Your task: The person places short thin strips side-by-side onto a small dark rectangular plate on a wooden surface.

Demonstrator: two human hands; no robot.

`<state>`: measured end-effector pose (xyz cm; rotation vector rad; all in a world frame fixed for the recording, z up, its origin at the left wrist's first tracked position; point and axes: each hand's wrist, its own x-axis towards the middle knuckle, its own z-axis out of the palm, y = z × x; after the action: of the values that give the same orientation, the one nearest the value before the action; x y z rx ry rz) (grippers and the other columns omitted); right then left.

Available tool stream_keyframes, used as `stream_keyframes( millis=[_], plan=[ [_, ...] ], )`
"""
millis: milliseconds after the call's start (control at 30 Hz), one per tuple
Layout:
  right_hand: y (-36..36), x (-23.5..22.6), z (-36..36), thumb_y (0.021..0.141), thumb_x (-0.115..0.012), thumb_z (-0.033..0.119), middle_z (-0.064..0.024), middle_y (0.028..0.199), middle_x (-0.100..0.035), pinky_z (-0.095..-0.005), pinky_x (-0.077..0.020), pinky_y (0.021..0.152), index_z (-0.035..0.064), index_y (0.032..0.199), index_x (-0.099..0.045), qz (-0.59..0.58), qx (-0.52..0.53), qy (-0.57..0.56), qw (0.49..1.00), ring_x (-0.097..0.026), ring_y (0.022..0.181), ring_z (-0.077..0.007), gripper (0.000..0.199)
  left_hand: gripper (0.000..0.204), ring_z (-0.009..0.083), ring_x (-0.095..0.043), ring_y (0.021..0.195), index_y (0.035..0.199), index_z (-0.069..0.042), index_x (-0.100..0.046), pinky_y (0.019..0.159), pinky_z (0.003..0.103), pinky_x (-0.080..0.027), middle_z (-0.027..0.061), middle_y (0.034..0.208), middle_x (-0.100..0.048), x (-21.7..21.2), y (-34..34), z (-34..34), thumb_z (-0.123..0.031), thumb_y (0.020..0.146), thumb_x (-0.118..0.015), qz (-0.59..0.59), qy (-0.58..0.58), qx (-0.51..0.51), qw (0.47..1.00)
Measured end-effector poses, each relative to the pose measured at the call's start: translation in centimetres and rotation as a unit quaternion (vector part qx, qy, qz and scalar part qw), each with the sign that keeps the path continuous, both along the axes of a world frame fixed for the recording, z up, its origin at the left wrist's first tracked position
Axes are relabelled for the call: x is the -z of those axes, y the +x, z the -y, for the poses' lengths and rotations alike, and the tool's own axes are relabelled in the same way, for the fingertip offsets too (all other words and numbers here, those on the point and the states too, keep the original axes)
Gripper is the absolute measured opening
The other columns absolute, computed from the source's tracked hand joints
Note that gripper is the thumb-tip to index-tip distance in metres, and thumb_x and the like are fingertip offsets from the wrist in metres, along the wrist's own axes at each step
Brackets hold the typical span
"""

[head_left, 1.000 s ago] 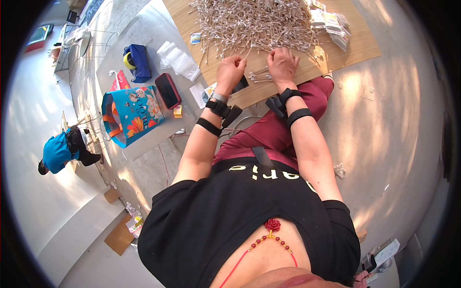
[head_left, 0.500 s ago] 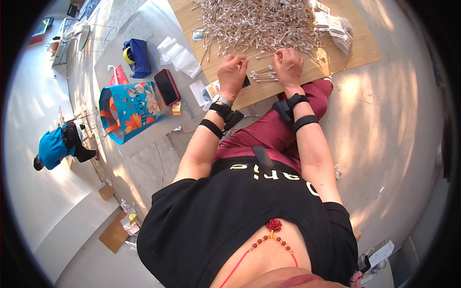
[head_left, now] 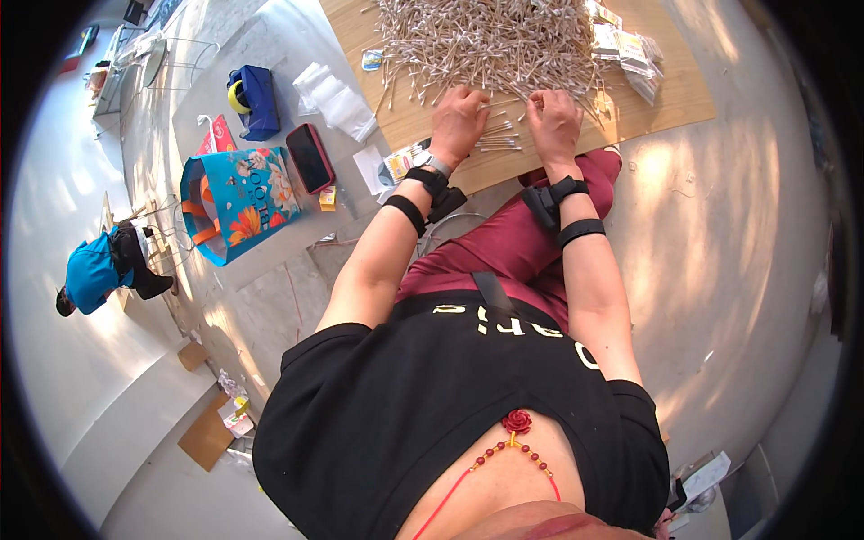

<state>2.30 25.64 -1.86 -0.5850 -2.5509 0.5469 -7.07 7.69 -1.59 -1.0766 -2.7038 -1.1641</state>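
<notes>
A large heap of cotton swabs [head_left: 486, 45] covers the far part of the wooden table. Just in front of it, my left hand [head_left: 459, 124] is closed in a pinch, fingertips on the end of a thin cotton swab. My right hand [head_left: 555, 124] is also pinched, at the other end of that swab, which spans the gap between the hands. Below them a small group of cotton swabs [head_left: 499, 141] lies roughly side by side near the table's front edge, partly hidden by my left hand.
Filled clear packets [head_left: 637, 63] lie right of the heap. On the left surface are white plastic bags [head_left: 335, 101], a blue tape dispenser [head_left: 258, 103], a phone [head_left: 310, 158] and a flowered blue bag [head_left: 241, 202]. A person in blue [head_left: 94, 273] bends over farther left.
My left hand has moved right and slightly up, and my right hand a little right. The group of swabs is now partly covered by my left hand.
</notes>
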Motion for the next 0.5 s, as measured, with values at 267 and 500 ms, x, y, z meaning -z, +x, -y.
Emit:
stream_keyframes(
  millis=[267,500],
  plan=[
    [0.2,-0.5,-0.3,0.09,-0.076,0.019,-0.0016,0.1,-0.066,-0.0419,-0.043,0.092,0.0178,0.099,-0.072,0.005,-0.09,0.023,0.996,-0.065,0.102,-0.0231,0.01,0.007,0.0337,-0.067,0.095,0.093,-0.007,-0.074,0.083,0.044,-0.054,0.0122,0.094,-0.067,0.7,-0.3,2.3,-0.012,0.088,-0.075,-0.012,-0.036,-0.013,0.999],
    [-1.7,-0.6,0.7,0.094,-0.067,0.017,-0.0029,0.101,-0.067,-0.0409,-0.0442,0.094,0.0156,0.098,-0.072,0.044,-0.206,0.118,0.97,-0.065,0.103,-0.0236,0.007,0.015,0.0293,-0.07,0.081,0.094,-0.006,-0.074,0.073,0.042,-0.056,0.01,0.087,-0.07,-1.0,1.2,2.5,-0.019,0.088,-0.077,0.073,-0.05,-0.015,0.996]
  ],
)
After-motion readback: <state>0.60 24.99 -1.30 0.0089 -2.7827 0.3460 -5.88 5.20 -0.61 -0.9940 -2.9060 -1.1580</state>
